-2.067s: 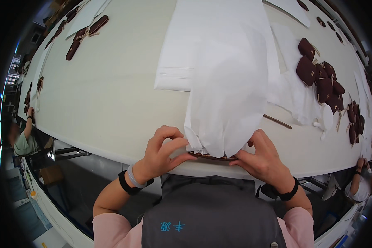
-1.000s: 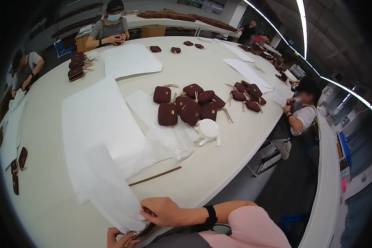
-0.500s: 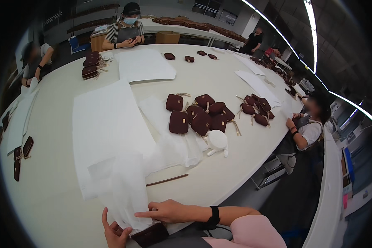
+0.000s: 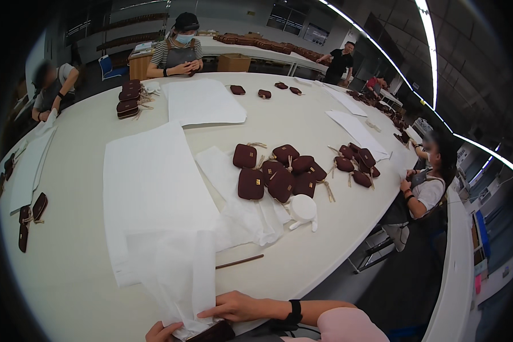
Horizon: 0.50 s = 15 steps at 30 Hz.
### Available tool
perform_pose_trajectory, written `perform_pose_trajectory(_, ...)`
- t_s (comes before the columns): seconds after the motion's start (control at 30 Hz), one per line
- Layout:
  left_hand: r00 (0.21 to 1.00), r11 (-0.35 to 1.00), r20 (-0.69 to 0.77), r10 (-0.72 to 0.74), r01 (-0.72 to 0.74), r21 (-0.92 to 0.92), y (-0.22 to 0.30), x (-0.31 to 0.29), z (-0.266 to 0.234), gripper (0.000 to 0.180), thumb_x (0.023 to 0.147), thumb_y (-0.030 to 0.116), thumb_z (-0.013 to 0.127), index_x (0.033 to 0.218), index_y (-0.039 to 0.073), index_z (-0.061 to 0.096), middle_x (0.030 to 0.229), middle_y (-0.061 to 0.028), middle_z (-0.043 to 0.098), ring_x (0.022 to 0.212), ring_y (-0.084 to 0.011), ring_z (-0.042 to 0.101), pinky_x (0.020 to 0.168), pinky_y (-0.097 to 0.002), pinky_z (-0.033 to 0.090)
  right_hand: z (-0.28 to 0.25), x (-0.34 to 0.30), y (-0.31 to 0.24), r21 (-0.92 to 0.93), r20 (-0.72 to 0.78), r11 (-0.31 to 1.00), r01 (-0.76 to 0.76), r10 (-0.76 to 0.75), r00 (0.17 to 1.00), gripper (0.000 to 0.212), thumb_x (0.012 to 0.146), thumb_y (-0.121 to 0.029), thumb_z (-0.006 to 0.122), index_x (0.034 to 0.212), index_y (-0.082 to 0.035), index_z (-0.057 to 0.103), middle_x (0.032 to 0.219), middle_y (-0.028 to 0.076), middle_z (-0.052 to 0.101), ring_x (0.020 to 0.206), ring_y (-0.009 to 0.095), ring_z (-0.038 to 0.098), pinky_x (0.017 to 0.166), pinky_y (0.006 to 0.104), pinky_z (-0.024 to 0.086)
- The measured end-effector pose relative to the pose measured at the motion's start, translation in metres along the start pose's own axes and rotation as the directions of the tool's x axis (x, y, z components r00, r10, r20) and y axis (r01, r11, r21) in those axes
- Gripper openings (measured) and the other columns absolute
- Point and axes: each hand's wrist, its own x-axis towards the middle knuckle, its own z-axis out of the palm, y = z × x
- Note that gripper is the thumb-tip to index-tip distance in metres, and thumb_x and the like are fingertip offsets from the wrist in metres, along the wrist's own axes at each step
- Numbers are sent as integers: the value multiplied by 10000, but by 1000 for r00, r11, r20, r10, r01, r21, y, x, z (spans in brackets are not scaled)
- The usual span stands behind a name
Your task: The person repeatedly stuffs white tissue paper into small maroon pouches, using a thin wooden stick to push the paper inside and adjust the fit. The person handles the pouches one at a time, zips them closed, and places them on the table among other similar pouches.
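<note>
At the near table edge, a dark brown zip pouch (image 4: 216, 332) lies partly below the picture's lower edge, against thin white tissue paper (image 4: 174, 273). My left hand (image 4: 163, 331) pinches the tissue's near end beside the pouch; part of that hand is cut off. From the right comes my right hand (image 4: 235, 306), its index finger stretched over the tissue and the other fingers curled, just above the pouch. The thumb is hidden. Farther off sits a pile of dark brown pouches (image 4: 280, 183) with beige cord tassels.
Large white paper sheets (image 4: 151, 194) cover the table's left middle. A thin brown stick (image 4: 239, 261) and a round white roll (image 4: 303, 208) lie near the pile. More pouches (image 4: 356, 162) stand farther right. Co-workers sit around the table, one (image 4: 427, 188) at the right edge.
My left hand's spread fingers have closed onto the tissue, and it sits lower in view. The tissue's near end is drawn down by the pouch. The whole view has shifted slightly.
</note>
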Motion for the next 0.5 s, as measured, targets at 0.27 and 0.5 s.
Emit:
perform_pose_trajectory(0.27, 999, 990, -46, 27, -21, 143, -15, -14, 1, 352, 798, -110, 601, 1034, 84, 775, 794, -127, 683, 679, -297, 601, 675, -376, 502, 6, 1, 4, 10, -116, 993, 120, -118, 986, 437, 816, 40, 708, 1210, -148, 728, 1134, 114, 695, 1001, 314, 677, 830, 378, 563)
perform_pose_trajectory(0.5, 998, 999, -51, -24, 26, 43, -13, -18, 3, 316, 820, -85, 604, 1033, 78, 771, 872, -125, 720, 738, -296, 644, 733, -375, 525, 11, 2, 5, 45, -182, 987, 156, -145, 973, 377, 791, 43, 733, 1138, -104, 750, 1095, 130, 695, 1022, 328, 669, 861, 383, 560)
